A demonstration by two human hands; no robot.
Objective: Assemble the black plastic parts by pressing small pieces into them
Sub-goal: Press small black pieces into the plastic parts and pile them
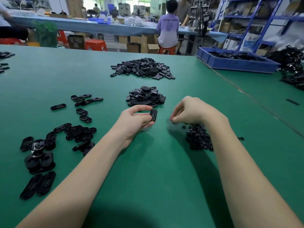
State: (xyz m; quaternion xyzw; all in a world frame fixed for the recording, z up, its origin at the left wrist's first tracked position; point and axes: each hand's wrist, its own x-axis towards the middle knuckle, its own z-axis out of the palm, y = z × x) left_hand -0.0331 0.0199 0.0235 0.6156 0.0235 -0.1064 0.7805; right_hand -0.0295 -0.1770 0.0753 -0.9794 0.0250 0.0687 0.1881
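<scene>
Near: heap of small black plastic pieces under the right wrist | right hand curled, fingertips pinching what looks like one small piece, just right of the part | left hand pinches oval black plastic part, long axis upright, opening facing right hand | far: pile of black oval shells on green table
</scene>
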